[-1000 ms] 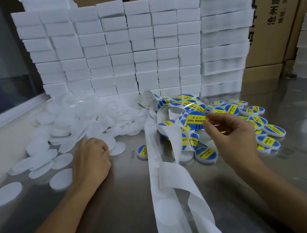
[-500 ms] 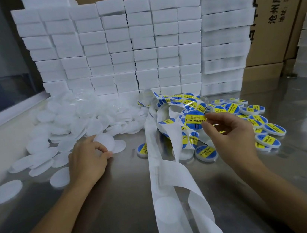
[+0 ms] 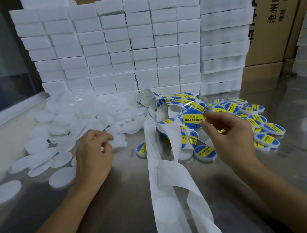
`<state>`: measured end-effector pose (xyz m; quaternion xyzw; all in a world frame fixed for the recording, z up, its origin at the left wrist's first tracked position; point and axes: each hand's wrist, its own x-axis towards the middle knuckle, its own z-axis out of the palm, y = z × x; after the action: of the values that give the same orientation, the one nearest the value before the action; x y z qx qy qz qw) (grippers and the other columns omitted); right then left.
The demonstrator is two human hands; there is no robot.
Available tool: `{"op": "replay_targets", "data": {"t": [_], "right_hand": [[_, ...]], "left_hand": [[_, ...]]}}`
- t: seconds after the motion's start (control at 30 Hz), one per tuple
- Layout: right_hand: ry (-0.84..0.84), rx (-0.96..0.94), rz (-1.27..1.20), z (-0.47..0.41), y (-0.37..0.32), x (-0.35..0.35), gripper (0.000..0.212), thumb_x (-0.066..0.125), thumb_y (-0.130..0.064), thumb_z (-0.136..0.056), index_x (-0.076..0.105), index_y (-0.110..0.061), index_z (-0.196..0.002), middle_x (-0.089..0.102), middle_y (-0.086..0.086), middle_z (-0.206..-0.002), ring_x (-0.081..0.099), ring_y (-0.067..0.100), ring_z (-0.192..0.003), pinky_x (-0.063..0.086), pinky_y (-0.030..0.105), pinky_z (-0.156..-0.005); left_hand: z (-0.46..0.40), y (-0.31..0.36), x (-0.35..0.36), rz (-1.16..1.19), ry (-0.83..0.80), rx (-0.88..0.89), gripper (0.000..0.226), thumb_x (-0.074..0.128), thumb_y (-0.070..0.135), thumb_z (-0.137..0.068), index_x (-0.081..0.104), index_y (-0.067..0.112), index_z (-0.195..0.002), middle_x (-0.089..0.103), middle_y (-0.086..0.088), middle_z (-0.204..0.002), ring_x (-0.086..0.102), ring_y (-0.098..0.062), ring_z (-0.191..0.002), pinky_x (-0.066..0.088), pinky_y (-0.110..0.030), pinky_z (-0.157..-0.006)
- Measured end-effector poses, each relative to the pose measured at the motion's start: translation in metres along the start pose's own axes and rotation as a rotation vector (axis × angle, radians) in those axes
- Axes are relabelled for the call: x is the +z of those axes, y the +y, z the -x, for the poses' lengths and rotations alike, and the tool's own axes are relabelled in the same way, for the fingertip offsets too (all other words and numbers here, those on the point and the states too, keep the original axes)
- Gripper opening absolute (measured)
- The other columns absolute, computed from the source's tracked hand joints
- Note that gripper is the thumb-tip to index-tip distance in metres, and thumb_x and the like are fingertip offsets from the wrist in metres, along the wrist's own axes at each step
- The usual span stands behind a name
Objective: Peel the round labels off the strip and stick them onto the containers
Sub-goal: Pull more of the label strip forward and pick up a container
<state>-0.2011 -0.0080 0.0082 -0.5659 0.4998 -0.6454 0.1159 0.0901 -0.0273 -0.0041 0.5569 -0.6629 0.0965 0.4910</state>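
Your left hand point(image 3: 93, 155) has shifted right from the pile, fingers curled onto a blank white container point(image 3: 119, 141). Right hand point(image 3: 229, 135) fingers pinch a round blue-yellow "SOLDERING PASTE" label point(image 3: 193, 119) off the strip point(image 3: 178, 191).

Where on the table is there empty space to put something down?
Bare steel table lies between the left forearm and the white backing strip; more lies at the near right, below the labelled containers. It is crowded at the back left, with plain white containers, and around the tangled label strip in the middle.
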Motion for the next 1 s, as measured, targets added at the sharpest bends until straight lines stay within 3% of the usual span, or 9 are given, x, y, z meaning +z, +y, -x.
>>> {"op": "replay_targets", "data": {"t": [0.07,0.2,0.3,0.43,0.53,0.63,0.73,0.87,1.0], "right_hand": [[0.001,0.001,0.008,0.000,0.000,-0.001,0.021,0.075,-0.016,-0.084,0.070,-0.033,-0.096,0.069,-0.021,-0.084,0.065,0.000,-0.076,0.052,0.013,-0.063],[0.004,0.011,-0.011,0.000,-0.001,-0.001,0.016,0.074,-0.019,-0.085,0.068,-0.033,-0.087,0.070,-0.020,-0.081,0.065,-0.002,-0.073,0.050,0.012,-0.061],[0.012,0.036,-0.025,-0.001,0.000,-0.001,0.015,0.075,-0.019,-0.085,0.070,-0.030,-0.093,0.070,-0.016,-0.081,0.065,-0.001,-0.073,0.051,0.015,-0.065],[0.012,0.037,-0.041,-0.002,-0.002,-0.002,0.013,0.074,-0.016,-0.085,0.072,-0.029,-0.087,0.071,-0.017,-0.076,0.066,0.002,-0.071,0.054,0.020,-0.067],[-0.009,0.040,-0.051,-0.001,-0.004,-0.002,0.016,0.073,-0.017,-0.085,0.071,-0.031,-0.081,0.071,-0.018,-0.077,0.066,0.002,-0.072,0.051,0.014,-0.061],[-0.027,0.063,-0.046,0.001,-0.006,-0.002,0.014,0.072,-0.020,-0.086,0.070,-0.032,-0.080,0.069,-0.015,-0.091,0.067,0.002,-0.077,0.048,0.014,-0.056],[-0.019,0.081,-0.054,0.000,-0.009,-0.002,0.012,0.074,-0.022,-0.085,0.071,-0.033,-0.082,0.053,-0.011,-0.107,0.065,-0.001,-0.079,0.049,0.012,-0.062],[-0.039,0.106,-0.137,0.003,-0.021,-0.002,0.008,0.071,-0.019,-0.088,0.067,-0.025,-0.091,0.067,-0.004,-0.087,0.064,0.006,-0.072,0.053,0.022,-0.063],[-0.190,0.139,-0.338,0.012,-0.037,0.004,0.035,0.076,-0.013,-0.083,0.057,-0.020,-0.112,0.074,0.002,-0.084,0.068,0.012,-0.077,0.056,0.032,-0.070]], "left_hand": [[0.001,0.006,0.002,0.036,0.043,0.022,0.024,0.064,-0.012,-0.081,0.076,0.006,-0.092,0.056,-0.007,-0.089,0.055,-0.019,-0.071,0.052,-0.033,-0.062],[0.005,0.016,0.005,0.109,0.001,-0.028,0.024,0.060,-0.005,-0.086,0.074,0.011,-0.096,0.059,0.008,-0.062,0.057,-0.011,-0.052,0.050,-0.025,-0.054],[0.006,0.024,0.007,0.331,-0.055,-0.251,0.028,0.053,-0.003,-0.089,0.072,0.018,-0.092,0.071,0.002,-0.073,0.069,-0.013,-0.062,0.059,-0.032,-0.064],[0.002,0.030,0.006,0.646,-0.089,-0.461,0.033,0.046,0.000,-0.092,0.073,0.020,-0.089,0.070,-0.003,-0.084,0.071,-0.024,-0.063,0.058,-0.027,-0.057],[0.001,0.034,0.005,0.649,-0.084,-0.514,0.030,0.052,0.003,-0.092,0.074,0.024,-0.089,0.072,0.000,-0.088,0.071,-0.020,-0.058,0.058,-0.032,-0.063],[0.000,0.040,0.004,0.703,-0.069,-0.537,0.035,0.057,0.001,-0.091,0.071,0.033,-0.089,0.075,0.010,-0.088,0.071,-0.013,-0.060,0.060,-0.035,-0.070],[-0.002,0.046,0.003,0.849,-0.078,-0.620,0.027,0.060,0.000,-0.091,0.063,0.023,-0.105,0.076,0.010,-0.080,0.073,-0.015,-0.067,0.061,-0.034,-0.069],[-0.003,0.060,-0.001,1.165,-0.166,-0.754,0.011,0.060,-0.002,-0.090,0.061,0.008,-0.094,0.076,-0.010,-0.080,0.073,-0.024,-0.070,0.060,-0.030,-0.065],[0.002,0.079,0.000,1.341,-0.262,-0.762,0.009,0.061,-0.002,-0.086,0.060,0.006,-0.092,0.075,-0.012,-0.082,0.073,-0.024,-0.071,0.059,-0.031,-0.062]]}}
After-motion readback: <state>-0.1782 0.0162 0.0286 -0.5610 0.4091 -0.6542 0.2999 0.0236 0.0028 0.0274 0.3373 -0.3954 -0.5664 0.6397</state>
